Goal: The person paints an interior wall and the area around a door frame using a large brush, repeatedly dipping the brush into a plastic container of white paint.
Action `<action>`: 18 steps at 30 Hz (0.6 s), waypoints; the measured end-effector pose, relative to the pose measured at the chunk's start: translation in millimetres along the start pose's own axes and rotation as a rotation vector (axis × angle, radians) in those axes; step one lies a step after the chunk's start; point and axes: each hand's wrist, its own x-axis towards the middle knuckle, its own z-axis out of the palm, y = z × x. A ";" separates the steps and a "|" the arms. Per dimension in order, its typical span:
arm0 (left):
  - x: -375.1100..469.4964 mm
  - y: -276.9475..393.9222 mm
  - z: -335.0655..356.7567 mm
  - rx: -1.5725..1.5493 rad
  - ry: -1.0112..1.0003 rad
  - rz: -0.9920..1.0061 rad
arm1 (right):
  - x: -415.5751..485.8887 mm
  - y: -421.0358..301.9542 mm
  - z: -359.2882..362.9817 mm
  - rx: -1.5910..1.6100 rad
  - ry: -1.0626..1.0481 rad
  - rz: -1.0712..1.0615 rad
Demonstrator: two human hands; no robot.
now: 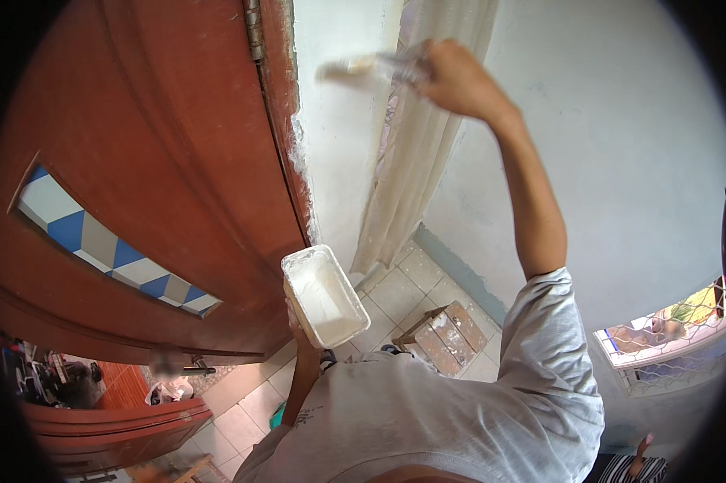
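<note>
My right hand is raised in front of a narrow white wall strip, gripping the handle of a paintbrush. The brush is blurred, its bristles pointing left toward the strip; whether they touch it I cannot tell. Low in front of my body, my left hand supports a rectangular plastic tub from its left side. White paint coats the tub's inner walls and lies in its bottom. Most of the left hand's fingers are hidden behind and under the tub.
A red-brown door with a patterned inset fills the left, hinged to a paint-smeared frame. A beige curtain hangs beside the strip. On the tiled floor stands a paint-spotted wooden stool. Someone's arm shows at lower right.
</note>
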 end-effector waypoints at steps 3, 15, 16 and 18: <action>-0.8 0.5 0.1 0.029 0.001 0.012 | -9.6 -37.9 -43.5 0.179 0.229 0.151; 6.0 2.9 -22.0 -0.084 0.036 0.088 | -207.2 -55.9 279.5 0.291 -0.193 0.273; 3.1 9.3 -15.5 -0.098 0.041 0.087 | -223.4 -58.8 284.1 0.350 -0.249 0.275; 2.4 16.7 7.1 -0.132 0.052 0.028 | -254.1 -37.3 314.3 0.418 -0.089 0.275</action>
